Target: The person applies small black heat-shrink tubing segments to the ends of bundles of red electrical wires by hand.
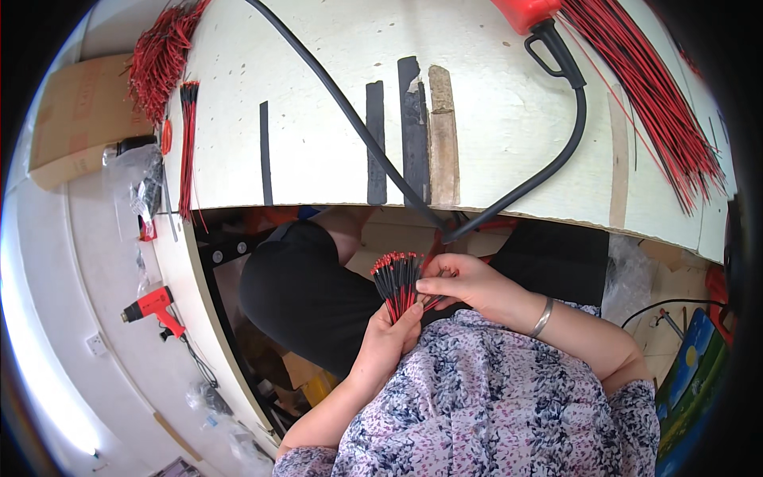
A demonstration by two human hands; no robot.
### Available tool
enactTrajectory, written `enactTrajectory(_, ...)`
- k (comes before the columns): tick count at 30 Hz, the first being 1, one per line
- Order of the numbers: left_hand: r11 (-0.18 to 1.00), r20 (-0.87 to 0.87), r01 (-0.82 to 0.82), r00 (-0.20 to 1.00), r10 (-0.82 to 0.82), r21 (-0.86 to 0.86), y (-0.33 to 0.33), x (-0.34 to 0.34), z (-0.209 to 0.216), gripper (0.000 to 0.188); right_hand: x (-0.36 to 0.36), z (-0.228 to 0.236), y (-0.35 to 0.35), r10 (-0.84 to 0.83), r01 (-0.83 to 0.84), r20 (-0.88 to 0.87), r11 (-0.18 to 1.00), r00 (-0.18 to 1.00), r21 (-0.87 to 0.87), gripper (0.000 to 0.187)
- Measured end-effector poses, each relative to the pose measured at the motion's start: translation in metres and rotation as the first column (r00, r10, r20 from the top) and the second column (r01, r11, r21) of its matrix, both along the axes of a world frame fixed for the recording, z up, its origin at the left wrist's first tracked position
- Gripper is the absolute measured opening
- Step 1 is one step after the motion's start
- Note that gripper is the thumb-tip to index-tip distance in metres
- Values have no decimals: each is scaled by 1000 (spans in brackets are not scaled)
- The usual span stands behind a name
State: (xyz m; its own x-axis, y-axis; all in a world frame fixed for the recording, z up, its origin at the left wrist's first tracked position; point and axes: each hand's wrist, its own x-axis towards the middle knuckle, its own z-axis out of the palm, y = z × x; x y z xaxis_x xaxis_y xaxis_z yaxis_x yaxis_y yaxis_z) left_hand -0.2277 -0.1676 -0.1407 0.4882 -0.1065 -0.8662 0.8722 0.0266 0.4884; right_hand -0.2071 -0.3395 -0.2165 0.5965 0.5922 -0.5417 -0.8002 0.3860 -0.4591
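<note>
Above my lap, my left hand (388, 338) is closed round the lower part of a bundle of red and black wires (395, 280). Black sleeves cover the upper ends of the wires, which fan out and finish in small reddish tips. My right hand (469, 284), with a metal bangle at its wrist, pinches at the right side of the same bundle. Short red and black lengths show just under its fingers. Exactly how many wires those fingers grip is hidden.
A white worktable (318, 159) with strips of tape lies ahead. A red heat gun (548, 36) trails a thick black cable over the edge. Long red-black wires (644, 95) lie at right, a small bunch (188, 143) at left. Another heat gun (153, 308) lies further left.
</note>
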Motion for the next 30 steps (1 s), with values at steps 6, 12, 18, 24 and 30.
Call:
enactTrajectory(6, 998, -3, 54, 999, -54, 15, -4, 2, 2, 9, -7, -14, 7, -112, 108, 55, 992, 992, 66, 15)
enactTrajectory(12, 1000, -3, 17, 1000, -17, 11, -5, 3, 3, 13, -8, -9, 6, -155, 153, 38, 987, 987, 45, 14)
enactTrajectory(18, 999, 25, 10, 1000, -11, 32, -4, 2, 2, 14, -7, -8, 5, -138, 136, 42, 990, 990, 42, 15)
enactTrajectory(24, 1000, 22, 2, 1000, -2, 22, -3, 2, 1, 14, -6, -7, 4, -92, 90, 42, 995, 995, 38, 14)
enactTrajectory(30, 1000, 39, 2, 999, -3, 25, -4, 2, 1, 14, -7, -11, 4, -69, 69, 0, 996, 998, 61, 11)
